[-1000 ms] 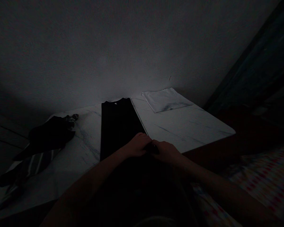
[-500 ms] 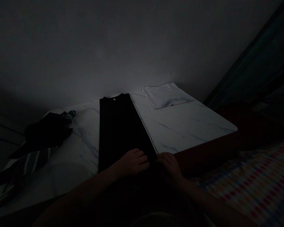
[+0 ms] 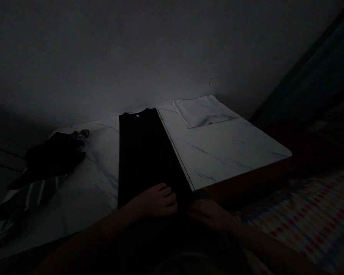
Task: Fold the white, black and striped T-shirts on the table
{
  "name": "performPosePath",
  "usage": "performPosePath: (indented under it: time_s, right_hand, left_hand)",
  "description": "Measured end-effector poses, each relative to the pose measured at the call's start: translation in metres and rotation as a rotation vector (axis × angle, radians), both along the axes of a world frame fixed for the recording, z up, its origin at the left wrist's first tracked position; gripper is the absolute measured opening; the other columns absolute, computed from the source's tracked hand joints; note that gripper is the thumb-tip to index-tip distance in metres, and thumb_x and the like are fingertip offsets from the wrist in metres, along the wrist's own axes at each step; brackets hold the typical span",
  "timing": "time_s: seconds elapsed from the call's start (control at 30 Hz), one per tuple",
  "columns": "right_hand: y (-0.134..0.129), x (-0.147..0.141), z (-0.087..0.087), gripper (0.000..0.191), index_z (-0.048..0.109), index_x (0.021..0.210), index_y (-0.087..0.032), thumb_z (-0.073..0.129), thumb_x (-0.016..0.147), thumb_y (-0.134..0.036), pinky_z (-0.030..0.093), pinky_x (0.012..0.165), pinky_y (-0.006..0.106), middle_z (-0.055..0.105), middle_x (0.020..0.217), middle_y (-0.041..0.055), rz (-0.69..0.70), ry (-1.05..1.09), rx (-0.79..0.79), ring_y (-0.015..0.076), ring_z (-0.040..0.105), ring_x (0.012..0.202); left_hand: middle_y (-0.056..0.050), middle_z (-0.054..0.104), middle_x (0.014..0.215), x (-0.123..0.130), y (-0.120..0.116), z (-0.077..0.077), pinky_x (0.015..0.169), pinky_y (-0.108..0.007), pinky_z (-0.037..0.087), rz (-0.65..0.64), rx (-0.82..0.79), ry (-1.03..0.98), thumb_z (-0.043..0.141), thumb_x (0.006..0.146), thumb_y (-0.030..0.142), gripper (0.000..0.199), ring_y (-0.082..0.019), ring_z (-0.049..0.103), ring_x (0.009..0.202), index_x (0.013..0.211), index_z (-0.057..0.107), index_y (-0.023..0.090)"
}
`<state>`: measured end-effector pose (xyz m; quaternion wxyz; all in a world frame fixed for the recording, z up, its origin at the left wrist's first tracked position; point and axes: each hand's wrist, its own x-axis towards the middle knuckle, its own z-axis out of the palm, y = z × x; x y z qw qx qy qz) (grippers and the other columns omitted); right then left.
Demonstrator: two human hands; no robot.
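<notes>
A black T-shirt (image 3: 143, 152), folded into a long narrow strip, lies flat with its collar and small white label toward the wall. My left hand (image 3: 160, 200) rests at its near end, fingers curled in and closed on the dark cloth. To its right, my right hand (image 3: 208, 213) is at the shirt's near right corner, just off the table edge, its fingers pressed together on the cloth. Deep shadow hides the fingertips and the shirt's lowest part.
The shirt lies on a white marble-patterned table (image 3: 212, 152) against a grey wall (image 3: 103, 57). A folded white cloth (image 3: 203, 110) sits at the back right. Crumpled dark clothes (image 3: 54, 156), some striped, lie at left. Checked colourful fabric (image 3: 312, 217) spreads at lower right.
My right hand has moved down, toward me, with its fingers now stretched leftward over the cloth. My left hand has shifted slightly left and down. The view has tilted a little.
</notes>
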<state>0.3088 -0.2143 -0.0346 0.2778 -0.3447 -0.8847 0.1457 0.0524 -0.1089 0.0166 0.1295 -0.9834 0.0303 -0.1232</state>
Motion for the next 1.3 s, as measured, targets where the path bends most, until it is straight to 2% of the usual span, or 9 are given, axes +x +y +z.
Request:
performPosePath:
  time_s: [0.13, 0.23, 0.43, 0.57, 0.7, 0.83, 1.07, 1.17, 1.3]
  right_hand:
    - [0.005, 0.01, 0.005, 0.034, 0.06, 0.128, -0.021, 0.042, 0.1, -0.017, 0.057, 0.079, 0.031, 0.074, 0.105, 0.0084, 0.125, -0.105, 0.199, 0.0177, 0.069, 0.093]
    - [0.016, 0.016, 0.004, 0.039, 0.057, 0.133, -0.027, 0.044, 0.099, -0.015, 0.054, 0.092, 0.032, 0.073, 0.116, 0.0046, 0.146, -0.224, 0.315, 0.0171, 0.067, 0.104]
    - [0.048, 0.004, 0.0, 0.068, 0.039, 0.149, -0.03, 0.051, 0.088, -0.001, 0.041, 0.112, 0.042, 0.047, 0.15, 0.0028, -0.013, -0.368, 0.348, 0.0218, 0.04, 0.14]
    - [0.059, -0.009, 0.0, 0.073, 0.031, 0.153, -0.023, 0.055, 0.087, -0.004, 0.038, 0.114, 0.046, 0.037, 0.157, 0.0074, 0.062, -0.405, 0.342, 0.0258, 0.03, 0.145]
    - [0.062, -0.006, 0.004, 0.079, 0.025, 0.156, -0.029, 0.058, 0.087, -0.007, 0.035, 0.115, 0.048, 0.026, 0.161, 0.0082, 0.147, -0.429, 0.271, 0.0273, 0.024, 0.147]
    - [0.063, -0.001, 0.012, 0.087, 0.021, 0.155, -0.038, 0.061, 0.083, -0.01, 0.03, 0.115, 0.054, 0.008, 0.165, 0.006, 0.221, -0.444, 0.131, 0.0325, 0.014, 0.149]
    - [0.069, 0.001, 0.024, 0.091, 0.022, 0.155, -0.039, 0.061, 0.077, -0.012, 0.019, 0.118, 0.06, 0.007, 0.165, 0.0023, 0.317, -0.439, -0.095, 0.034, 0.004, 0.15]
    - [0.072, 0.003, 0.029, 0.085, 0.025, 0.154, -0.037, 0.058, 0.079, -0.015, 0.016, 0.118, 0.061, 0.015, 0.164, 0.0008, 0.351, -0.42, -0.177, 0.0326, 0.003, 0.15]
    - [0.074, 0.004, 0.037, 0.081, 0.029, 0.153, -0.037, 0.054, 0.08, -0.013, 0.014, 0.119, 0.06, 0.025, 0.162, -0.0021, 0.36, -0.368, -0.281, 0.0294, 0.003, 0.151]
  left_hand:
    - [-0.004, 0.067, 0.112, -0.004, 0.002, 0.002, 0.09, -0.037, 0.045, -0.041, 0.026, 0.014, 0.056, 0.095, 0.023, 0.009, -0.019, 0.058, 0.1, 0.101, 0.062, 0.025]
    - [-0.003, 0.068, 0.109, -0.005, 0.0, 0.002, 0.087, -0.036, 0.047, -0.025, 0.002, 0.058, 0.057, 0.094, 0.024, 0.008, -0.019, 0.059, 0.097, 0.1, 0.063, 0.025]
    - [-0.004, 0.069, 0.106, -0.009, -0.016, -0.001, 0.088, -0.036, 0.048, -0.036, -0.06, 0.082, 0.059, 0.093, 0.023, 0.007, -0.019, 0.061, 0.096, 0.095, 0.065, 0.022]
    - [-0.007, 0.062, 0.132, -0.035, -0.019, 0.003, 0.104, -0.037, 0.041, 0.063, -0.164, 0.128, 0.056, 0.094, 0.029, 0.029, -0.022, 0.057, 0.116, 0.12, 0.063, 0.021]
    - [-0.009, 0.043, 0.153, -0.078, -0.005, 0.007, 0.117, -0.042, 0.026, 0.244, -0.328, 0.19, 0.054, 0.093, 0.038, 0.06, -0.027, 0.038, 0.141, 0.149, 0.039, 0.022]
    - [-0.01, 0.03, 0.16, -0.114, 0.002, 0.001, 0.12, -0.05, 0.017, 0.25, -0.425, 0.248, 0.058, 0.086, 0.058, 0.088, -0.032, 0.02, 0.149, 0.157, 0.019, 0.025]
    - [-0.003, 0.033, 0.159, -0.133, -0.019, -0.021, 0.121, -0.054, 0.015, 0.286, -0.206, 0.233, 0.06, 0.09, 0.018, 0.07, -0.03, 0.022, 0.149, 0.152, 0.032, 0.035]
    - [-0.003, 0.033, 0.159, -0.135, -0.021, -0.023, 0.121, -0.057, 0.013, 0.303, -0.248, 0.186, 0.057, 0.092, 0.022, 0.067, -0.032, 0.018, 0.15, 0.152, 0.032, 0.035]
    - [-0.002, 0.029, 0.161, -0.14, -0.015, -0.019, 0.121, -0.057, 0.013, 0.27, -0.481, 0.203, 0.059, 0.089, 0.038, 0.073, -0.032, 0.014, 0.15, 0.154, 0.026, 0.037]
